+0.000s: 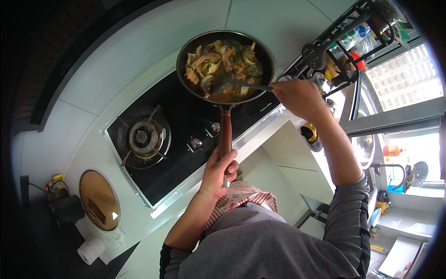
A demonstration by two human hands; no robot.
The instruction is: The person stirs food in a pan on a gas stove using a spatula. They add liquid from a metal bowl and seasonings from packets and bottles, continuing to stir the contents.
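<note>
My left hand (218,171) grips the brown handle (225,130) of a dark frying pan (181,75) over the right side of a black gas hob (183,104). Inside the pan, pieces of what looks like fish (226,59) lie in brown broth with bits of green. My right hand (301,99) is closed around the grey handle of a cooking utensil (249,84) at the pan's right rim. The utensil's head dips into the broth and is mostly hidden there, so its shape cannot be told.
An uncovered burner (141,136) sits on the hob's left side, with two control knobs (195,144) nearby. A glass lid (99,200) and a paper roll (91,250) are on the left. A black rack (348,62) with a slotted turner (314,55) stands at the right, by the window.
</note>
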